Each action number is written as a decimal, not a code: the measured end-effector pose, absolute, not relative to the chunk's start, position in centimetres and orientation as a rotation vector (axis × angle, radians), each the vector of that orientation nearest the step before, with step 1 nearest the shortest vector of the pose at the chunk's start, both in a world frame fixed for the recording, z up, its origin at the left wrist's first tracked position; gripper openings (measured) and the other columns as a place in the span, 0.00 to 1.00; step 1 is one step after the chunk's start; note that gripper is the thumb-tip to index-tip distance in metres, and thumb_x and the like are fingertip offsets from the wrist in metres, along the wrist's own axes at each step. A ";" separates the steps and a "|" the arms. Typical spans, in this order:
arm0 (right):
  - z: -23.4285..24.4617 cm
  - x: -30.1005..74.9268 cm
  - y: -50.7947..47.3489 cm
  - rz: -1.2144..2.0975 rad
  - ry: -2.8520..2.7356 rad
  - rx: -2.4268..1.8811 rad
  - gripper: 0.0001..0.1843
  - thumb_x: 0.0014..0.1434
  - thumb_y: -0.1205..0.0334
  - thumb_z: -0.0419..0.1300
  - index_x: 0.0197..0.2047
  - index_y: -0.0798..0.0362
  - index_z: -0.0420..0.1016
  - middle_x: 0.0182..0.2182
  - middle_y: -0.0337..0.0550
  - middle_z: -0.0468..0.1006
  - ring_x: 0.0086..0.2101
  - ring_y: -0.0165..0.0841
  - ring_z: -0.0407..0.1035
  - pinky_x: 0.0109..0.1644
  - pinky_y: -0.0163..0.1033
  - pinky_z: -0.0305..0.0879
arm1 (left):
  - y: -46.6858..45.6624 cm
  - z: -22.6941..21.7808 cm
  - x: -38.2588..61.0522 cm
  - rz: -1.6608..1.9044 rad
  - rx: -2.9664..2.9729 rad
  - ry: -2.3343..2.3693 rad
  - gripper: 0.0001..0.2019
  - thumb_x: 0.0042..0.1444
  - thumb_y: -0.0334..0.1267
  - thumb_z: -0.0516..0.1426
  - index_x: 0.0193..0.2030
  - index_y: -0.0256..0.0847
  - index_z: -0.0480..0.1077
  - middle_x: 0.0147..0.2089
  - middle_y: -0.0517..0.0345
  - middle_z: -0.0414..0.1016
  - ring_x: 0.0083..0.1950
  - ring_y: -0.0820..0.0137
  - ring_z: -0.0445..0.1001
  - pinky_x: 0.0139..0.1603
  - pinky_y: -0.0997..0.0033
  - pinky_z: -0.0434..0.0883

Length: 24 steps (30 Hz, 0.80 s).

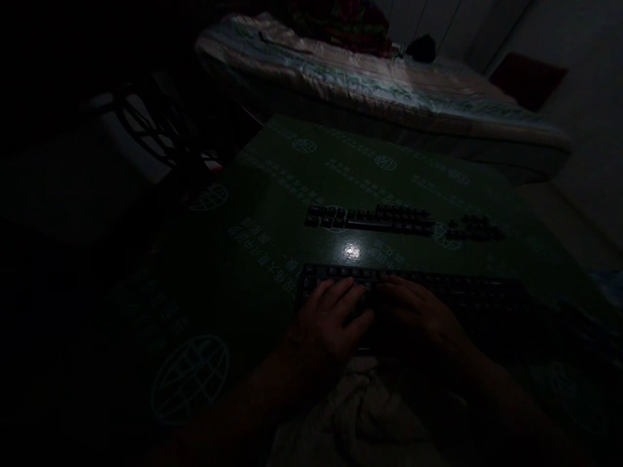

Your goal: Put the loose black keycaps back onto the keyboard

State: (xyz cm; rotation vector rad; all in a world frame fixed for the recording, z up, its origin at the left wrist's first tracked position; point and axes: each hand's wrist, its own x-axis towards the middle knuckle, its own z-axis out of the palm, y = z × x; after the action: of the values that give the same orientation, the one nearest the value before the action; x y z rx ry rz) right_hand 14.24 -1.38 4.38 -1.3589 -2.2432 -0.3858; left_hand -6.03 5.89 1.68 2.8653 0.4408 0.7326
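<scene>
A bed [389, 87] spans the background, well beyond both hands. Closer in, a green counter [272, 253] printed with pale globes and lettering reaches out in front of the hands and to either side. On it, directly beneath the fingers and running on past the right hand, lies a dark keyboard [479, 292], with a pale cloth [355, 408] bunched nearer the body, below and between the hands. The left hand [331, 318] lies palm down over the keyboard's left part, fingers loosely bent; the right hand [421, 311] curves over just beside it, its fingertips lost in shadow. Whether either hand pinches anything, I cannot tell. Beyond the hands sit rows of loose keycaps [389, 226], with a smaller group of keycaps [474, 228] farther right. To work well at these keys, I judge, one hand should steady the keyboard while the other presses or lifts straight, never sideways; more light would help. I can make out no container near either hand, the loose keycaps lying directly on the counter.
</scene>
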 end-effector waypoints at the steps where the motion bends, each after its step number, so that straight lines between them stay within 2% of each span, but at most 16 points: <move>1: 4.3 14.3 -1.5 -0.393 -2.230 -1.374 0.20 0.68 0.64 0.43 0.39 0.58 0.76 0.42 0.53 0.78 0.48 0.38 0.70 0.47 0.43 0.73 | 5.9 1.7 -6.0 0.739 2.855 0.439 0.16 0.60 0.34 0.51 0.54 0.39 0.68 0.61 0.40 0.65 0.63 0.51 0.60 0.58 0.41 0.63; 9: 5.3 14.0 -1.3 -0.418 -2.292 -1.353 0.18 0.68 0.65 0.45 0.38 0.60 0.76 0.40 0.53 0.80 0.45 0.39 0.73 0.44 0.41 0.75 | 5.9 1.8 -5.8 0.803 2.859 0.466 0.13 0.61 0.32 0.51 0.51 0.36 0.69 0.59 0.44 0.68 0.62 0.55 0.63 0.60 0.48 0.64; 14: 5.3 13.9 -1.3 -0.450 -2.274 -1.333 0.20 0.68 0.66 0.44 0.36 0.60 0.76 0.40 0.53 0.80 0.45 0.39 0.73 0.45 0.42 0.74 | 6.0 2.0 -5.6 0.895 2.820 0.475 0.11 0.61 0.32 0.51 0.47 0.33 0.70 0.56 0.42 0.71 0.60 0.55 0.66 0.59 0.49 0.66; 24: 4.0 14.2 -2.1 -0.344 -2.226 -1.425 0.16 0.65 0.69 0.47 0.41 0.56 0.77 0.44 0.53 0.78 0.51 0.39 0.69 0.49 0.45 0.72 | 6.0 2.1 -5.5 0.919 2.800 0.477 0.10 0.59 0.32 0.53 0.45 0.32 0.70 0.55 0.41 0.71 0.59 0.55 0.66 0.58 0.49 0.67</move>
State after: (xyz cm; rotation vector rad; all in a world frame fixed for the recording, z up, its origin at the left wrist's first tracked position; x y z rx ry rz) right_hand 14.20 -2.10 3.97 -1.4254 -2.2263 -0.3442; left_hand -5.55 6.04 2.10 2.8001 0.4768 0.9187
